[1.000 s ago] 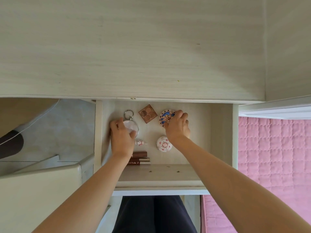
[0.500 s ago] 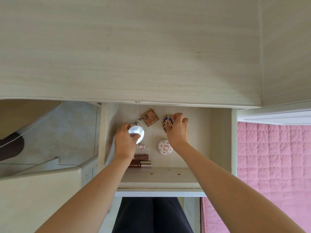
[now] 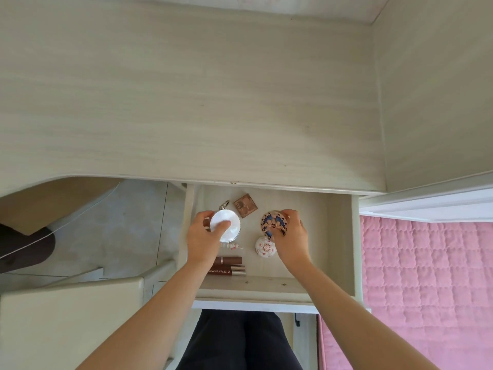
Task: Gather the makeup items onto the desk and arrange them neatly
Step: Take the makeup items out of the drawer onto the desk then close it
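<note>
An open drawer (image 3: 338, 236) under the pale wooden desk (image 3: 186, 102) holds the makeup. My left hand (image 3: 204, 240) grips a round white compact (image 3: 230, 227) with a metal ring, lifted above the drawer floor. My right hand (image 3: 292, 240) pinches a round compact with a blue and orange pattern (image 3: 273, 222), tilted up on edge. Still lying in the drawer are a brown square palette (image 3: 246, 205), a white round compact with red pattern (image 3: 264, 248), a tiny pink-white bottle (image 3: 234, 246) and brown lip tubes (image 3: 229, 265).
A pink quilted bed (image 3: 426, 276) lies to the right of the drawer. A pale chair (image 3: 66, 316) stands at lower left over a grey floor. My dark trousers (image 3: 245, 340) show below the drawer front.
Both hands closed on their compacts and lifted them off the drawer floor. The patterned compact tipped up on edge. The view tilted, showing more of the desk top.
</note>
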The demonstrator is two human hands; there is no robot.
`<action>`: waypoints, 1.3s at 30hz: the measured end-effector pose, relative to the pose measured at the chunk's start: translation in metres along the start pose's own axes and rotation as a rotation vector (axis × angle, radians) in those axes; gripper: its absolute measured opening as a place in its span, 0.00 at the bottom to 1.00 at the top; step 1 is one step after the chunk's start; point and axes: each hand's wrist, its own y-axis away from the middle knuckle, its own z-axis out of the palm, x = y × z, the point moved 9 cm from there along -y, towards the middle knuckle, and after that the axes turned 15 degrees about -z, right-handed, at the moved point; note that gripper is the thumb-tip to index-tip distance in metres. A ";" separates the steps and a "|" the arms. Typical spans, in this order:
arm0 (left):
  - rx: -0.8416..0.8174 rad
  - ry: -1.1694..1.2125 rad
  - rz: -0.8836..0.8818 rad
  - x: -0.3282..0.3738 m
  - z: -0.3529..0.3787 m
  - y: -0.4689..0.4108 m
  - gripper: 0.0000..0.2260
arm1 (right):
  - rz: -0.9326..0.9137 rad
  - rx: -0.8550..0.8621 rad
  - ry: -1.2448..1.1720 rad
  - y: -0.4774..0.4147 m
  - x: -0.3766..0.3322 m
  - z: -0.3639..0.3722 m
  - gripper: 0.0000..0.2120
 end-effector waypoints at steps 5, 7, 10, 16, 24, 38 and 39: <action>-0.070 0.146 -0.041 0.020 -0.029 0.012 0.15 | -0.063 0.026 -0.022 0.014 -0.035 -0.012 0.20; -0.077 0.182 -0.029 0.032 -0.043 0.013 0.18 | -0.082 0.032 -0.026 0.015 -0.050 -0.014 0.20; -0.095 0.240 -0.037 0.048 -0.059 0.013 0.22 | -0.114 0.049 -0.027 0.011 -0.079 -0.018 0.20; -0.100 0.360 -0.020 0.094 -0.082 -0.002 0.12 | -0.178 0.114 -0.078 -0.017 -0.139 -0.025 0.20; -0.098 0.452 -0.011 0.169 -0.087 -0.048 0.12 | -0.240 0.100 -0.108 -0.091 -0.198 -0.020 0.21; -0.013 0.192 0.051 0.245 -0.047 -0.140 0.17 | -0.225 0.011 -0.080 -0.211 -0.215 -0.003 0.20; -0.003 0.152 0.071 0.247 -0.046 -0.141 0.17 | -0.228 0.009 -0.070 -0.214 -0.214 -0.004 0.20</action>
